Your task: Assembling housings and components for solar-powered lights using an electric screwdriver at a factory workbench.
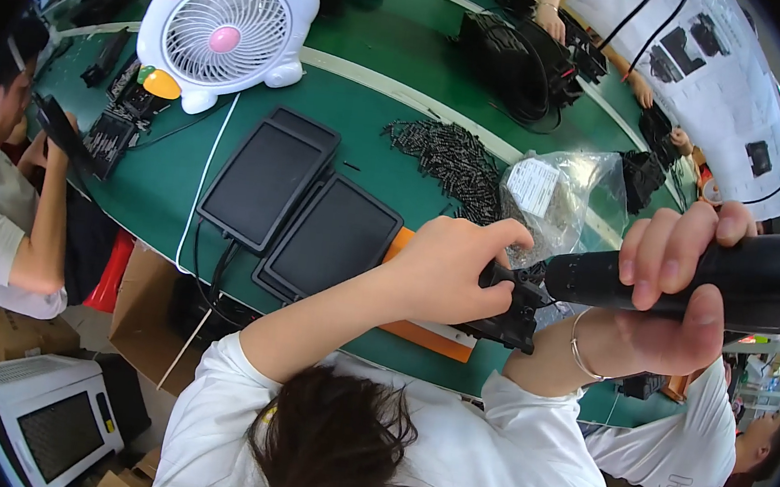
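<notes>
My right hand (680, 257) is wrapped round a black electric screwdriver (767, 280), held sideways with its front end pointing left. That end is close to a black molded plastic part (514, 323), which my left hand (449, 268) grips between thumb and fingers. Whether the screwdriver's bit touches the part cannot be made out. Under the left hand and part lies an orange and white block or box (445, 339), mostly covered by my arm. Beyond my hands are a heap of black screws (445, 160) and a clear plastic bag (559, 199) with a white label.
Black rectangular panels with raised rims (269, 180) lie left of my forearm on the green table (357, 99), cables trailing from them. A white animal-shaped fan (227, 35) stands behind. Co-workers sit left and right; another's hand (550, 20) works across the table near black cabled parts (511, 63).
</notes>
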Tool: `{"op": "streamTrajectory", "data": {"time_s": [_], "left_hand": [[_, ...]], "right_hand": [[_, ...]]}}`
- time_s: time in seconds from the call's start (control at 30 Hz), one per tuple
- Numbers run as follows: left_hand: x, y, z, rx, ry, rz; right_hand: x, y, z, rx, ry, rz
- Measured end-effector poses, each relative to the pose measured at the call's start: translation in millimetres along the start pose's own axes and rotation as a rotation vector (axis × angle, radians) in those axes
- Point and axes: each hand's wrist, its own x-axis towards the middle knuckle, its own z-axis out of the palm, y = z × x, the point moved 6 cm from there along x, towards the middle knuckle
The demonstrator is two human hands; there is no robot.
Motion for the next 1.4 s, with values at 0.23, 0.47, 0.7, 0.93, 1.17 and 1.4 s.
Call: {"op": "streamTrajectory", "data": {"time_s": [0.23, 0.47, 0.7, 0.93, 1.17, 1.4], "left_hand": [[0, 4, 1, -0.014, 0.059, 0.026], [3, 1, -1, 0.025, 0.106, 0.04], [-46, -4, -31, -0.042, 0.6, 0.288], [-71, -56, 34, -0.29, 0.273, -0.088], [-47, 27, 9, -0.192, 0.263, 0.467], [-42, 65, 17, 0.178, -0.212, 0.565]], "right_hand": [[-11, -7, 1, -0.327, 0.523, -0.114], [-25, -11, -11, -0.405, 0.866, -0.158], [-87, -58, -42, -0.194, 0.815, -0.382], [-158, -54, -112, -1.047, 1.091, 0.062], [-175, -19, -83, -0.934, 0.916, 0.324], [-178, 88, -67, 0.007, 0.479, 0.985]]}}
